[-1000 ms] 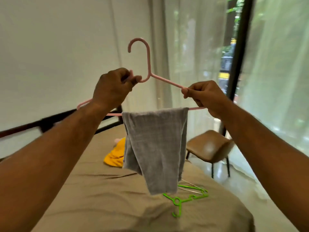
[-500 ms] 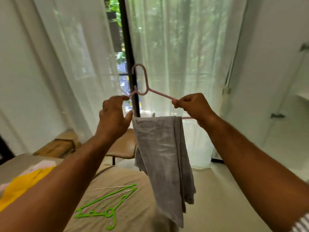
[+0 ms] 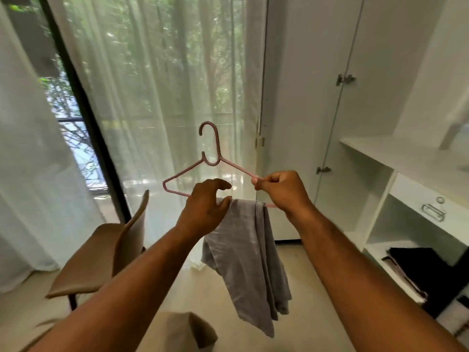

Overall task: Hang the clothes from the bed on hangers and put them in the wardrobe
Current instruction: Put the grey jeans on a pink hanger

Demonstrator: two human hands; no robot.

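A pink plastic hanger (image 3: 183, 173) hangs in front of me with its hook up. A grey cloth (image 3: 250, 252) is draped over its bottom bar and hangs down on the right half. My right hand (image 3: 280, 191) pinches the hanger's right sloping arm near its end. My left hand (image 3: 206, 208) is spread with relaxed fingers in front of the bottom bar, its thumb against the top of the grey cloth. The white wardrobe (image 3: 403, 152) stands open on the right, showing shelves and a drawer.
A brown chair (image 3: 101, 255) stands low on the left by the sheer curtains (image 3: 165, 72). Dark folded clothes (image 3: 426, 270) lie on a low wardrobe shelf. A white wardrobe door (image 3: 291, 97) stands behind the hanger. The bed's corner (image 3: 185, 331) shows at the bottom.
My view has swung right from the bed toward the wardrobe, carrying the hanger and grey cloth along. My left hand let go of the hanger's neck and now sits open by the bottom bar.
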